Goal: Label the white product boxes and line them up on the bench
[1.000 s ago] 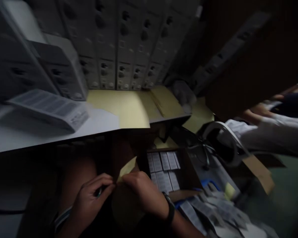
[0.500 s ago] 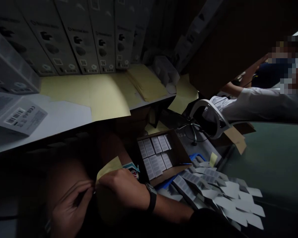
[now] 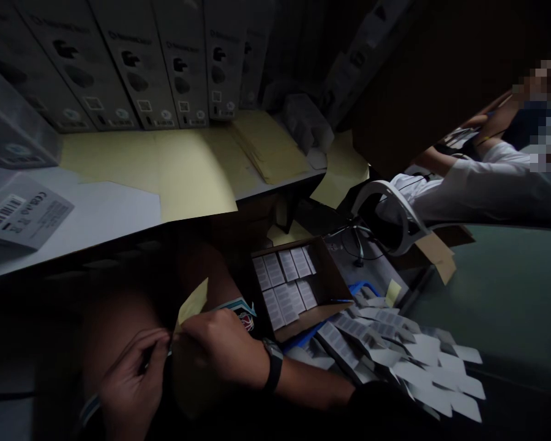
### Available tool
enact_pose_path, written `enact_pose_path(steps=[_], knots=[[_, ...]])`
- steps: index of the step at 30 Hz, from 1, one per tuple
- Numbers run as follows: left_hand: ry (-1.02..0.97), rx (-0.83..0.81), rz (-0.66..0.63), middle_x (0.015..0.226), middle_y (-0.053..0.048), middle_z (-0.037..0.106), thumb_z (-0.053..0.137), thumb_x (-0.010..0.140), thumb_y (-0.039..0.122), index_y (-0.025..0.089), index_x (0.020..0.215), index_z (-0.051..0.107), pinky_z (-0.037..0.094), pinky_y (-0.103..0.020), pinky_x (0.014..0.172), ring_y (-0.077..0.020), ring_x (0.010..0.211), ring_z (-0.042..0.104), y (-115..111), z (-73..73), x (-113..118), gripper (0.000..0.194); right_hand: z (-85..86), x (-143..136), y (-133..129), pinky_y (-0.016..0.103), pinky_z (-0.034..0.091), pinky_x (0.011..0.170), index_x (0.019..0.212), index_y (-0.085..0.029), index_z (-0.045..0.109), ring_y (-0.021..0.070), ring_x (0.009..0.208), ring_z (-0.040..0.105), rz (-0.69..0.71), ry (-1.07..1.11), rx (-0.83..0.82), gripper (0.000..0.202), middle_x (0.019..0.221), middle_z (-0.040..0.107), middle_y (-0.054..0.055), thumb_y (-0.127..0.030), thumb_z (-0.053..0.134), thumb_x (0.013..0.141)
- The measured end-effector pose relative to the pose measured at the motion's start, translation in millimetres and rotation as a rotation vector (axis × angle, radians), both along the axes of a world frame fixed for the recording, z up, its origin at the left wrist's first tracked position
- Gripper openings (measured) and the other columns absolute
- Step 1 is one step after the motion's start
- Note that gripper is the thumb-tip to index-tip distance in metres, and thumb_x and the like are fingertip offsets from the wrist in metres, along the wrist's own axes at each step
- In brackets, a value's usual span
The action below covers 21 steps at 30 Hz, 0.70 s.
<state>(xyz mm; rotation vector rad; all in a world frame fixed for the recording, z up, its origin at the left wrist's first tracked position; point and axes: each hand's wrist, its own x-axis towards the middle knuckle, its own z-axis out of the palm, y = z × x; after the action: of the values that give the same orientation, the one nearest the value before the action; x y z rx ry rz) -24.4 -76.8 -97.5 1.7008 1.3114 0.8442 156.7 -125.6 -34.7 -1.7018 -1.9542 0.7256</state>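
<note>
Low in the view, my right hand [image 3: 234, 346], with a dark band at the wrist, is closed on a yellow sheet of paper [image 3: 194, 304]. The sheet's upper corner sticks up above the knuckles, and its lower part hangs in shadow. Beside it, my left hand [image 3: 135, 380] is pinched, thumb against fingers, its fingertips close to the sheet's left edge. What sits in that pinch is too small and dark to make out. Both hands are above my lap. An open cardboard box [image 3: 335, 269] with rows of small white labelled boxes [image 3: 282, 288] is right of them.
Tall printed boxes [image 3: 142, 79] line a white table [image 3: 119, 208] with yellow sheets [image 3: 193, 177] on it. Many flattened white cartons [image 3: 422, 352] pile up at the right. Behind them are a white ring-shaped object [image 3: 401, 208] and another person's white sleeve [image 3: 482, 184].
The view has shifted slightly, so the table boxes appear further left. Both hands keep their grip, and the yellow sheet's raised corner has tilted a little and looks narrower.
</note>
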Motion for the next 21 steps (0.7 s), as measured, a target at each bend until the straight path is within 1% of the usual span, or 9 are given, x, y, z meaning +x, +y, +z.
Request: enact_pose_path(steps=[3, 6, 9, 11, 13, 15, 16, 18, 21], knots=[[-0.056, -0.022, 0.013, 0.087, -0.001, 0.070, 0.065, 0.084, 0.056, 0.021, 0.084, 0.069, 0.057, -0.024, 0.074, -0.0154, 0.083, 0.067, 1, -0.1, 3, 0.036, 3.5, 1, 2, 0.027, 0.026, 0.058, 0.078, -0.016, 0.056, 0.0099, 0.064, 0.051, -0.010, 0.022, -0.006, 0.025, 0.075, 0.065, 0.000, -0.028, 0.050, 0.098], [-0.071, -0.007, 0.015, 0.086, 0.000, 0.068, 0.063, 0.086, 0.053, 0.021, 0.085, 0.068, 0.055, -0.023, 0.074, -0.0142, 0.082, 0.065, 1, 2.2, 7, 0.033, 6.9, 4, 4, 0.026, 0.023, 0.057, 0.071, -0.016, 0.051, 0.0088, 0.060, 0.044, -0.060, 0.127, -0.022, 0.028, 0.067, 0.056, -0.002, -0.029, 0.053, 0.096], [-0.077, 0.090, 0.009, 0.087, 0.000, 0.065, 0.062, 0.089, 0.042, 0.021, 0.083, 0.068, 0.054, -0.025, 0.080, -0.0134, 0.086, 0.063, -2, 8.9, 10, 0.022, 7.5, 12, 3, 0.022, 0.022, 0.055, 0.065, -0.016, 0.044, 0.0068, 0.056, 0.036, -0.114, 0.390, -0.060, 0.031, 0.059, 0.041, -0.005, -0.026, 0.056, 0.092], [-0.076, 0.163, 0.005, 0.096, -0.002, 0.063, 0.063, 0.089, 0.037, 0.021, 0.086, 0.069, 0.054, -0.028, 0.087, -0.0152, 0.095, 0.062, -4, 15.4, 12, 0.018, 5.2, 17, 3, 0.021, 0.022, 0.053, 0.062, -0.016, 0.043, 0.0066, 0.054, 0.032, -0.159, 0.587, -0.120, 0.036, 0.056, 0.034, -0.005, -0.031, 0.056, 0.092], [-0.103, 0.207, -0.014, 0.108, -0.004, 0.061, 0.067, 0.087, 0.035, 0.021, 0.093, 0.068, 0.053, -0.036, 0.100, -0.0185, 0.108, 0.061, -4, 22.7, 15, 0.016, 1.2, 21, 2, 0.021, 0.024, 0.052, 0.063, -0.016, 0.048, 0.0073, 0.055, 0.032, -0.205, 0.772, -0.238, 0.038, 0.058, 0.037, -0.004, -0.040, 0.058, 0.091], [-0.157, 0.229, -0.036, 0.118, -0.006, 0.058, 0.072, 0.084, 0.032, 0.022, 0.103, 0.066, 0.047, -0.043, 0.112, -0.0219, 0.122, 0.056, -3, 30.4, 18, 0.022, -3.2, 23, 1, 0.020, 0.030, 0.054, 0.071, -0.015, 0.058, 0.0082, 0.057, 0.037, -0.240, 0.940, -0.361, 0.037, 0.062, 0.046, -0.002, -0.047, 0.061, 0.089], [-0.186, 0.232, -0.051, 0.121, -0.006, 0.057, 0.074, 0.082, 0.031, 0.023, 0.107, 0.064, 0.044, -0.046, 0.116, -0.0234, 0.127, 0.053, -2, 34.1, 19, 0.027, -5.2, 23, 0, 0.020, 0.033, 0.055, 0.076, -0.014, 0.062, 0.0086, 0.058, 0.040, -0.252, 1.012, -0.403, 0.036, 0.065, 0.050, -0.001, -0.048, 0.063, 0.087], [-0.229, 0.222, -0.081, 0.123, -0.007, 0.056, 0.076, 0.080, 0.029, 0.023, 0.112, 0.061, 0.042, -0.049, 0.118, -0.0253, 0.131, 0.051, -2, 41.0, 20, 0.036, -8.8, 21, -3, 0.020, 0.036, 0.057, 0.082, -0.014, 0.068, 0.0089, 0.060, 0.043, -0.285, 1.098, -0.427, 0.036, 0.069, 0.056, 0.000, -0.050, 0.068, 0.083], [-0.246, 0.224, -0.116, 0.123, -0.008, 0.057, 0.078, 0.079, 0.030, 0.023, 0.113, 0.058, 0.043, -0.050, 0.116, -0.0255, 0.128, 0.052, -4, 47.9, 20, 0.040, -12.5, 18, -6, 0.019, 0.038, 0.057, 0.087, -0.014, 0.073, 0.0093, 0.062, 0.046, -0.315, 1.121, -0.397, 0.037, 0.072, 0.061, 0.002, -0.051, 0.074, 0.078]])
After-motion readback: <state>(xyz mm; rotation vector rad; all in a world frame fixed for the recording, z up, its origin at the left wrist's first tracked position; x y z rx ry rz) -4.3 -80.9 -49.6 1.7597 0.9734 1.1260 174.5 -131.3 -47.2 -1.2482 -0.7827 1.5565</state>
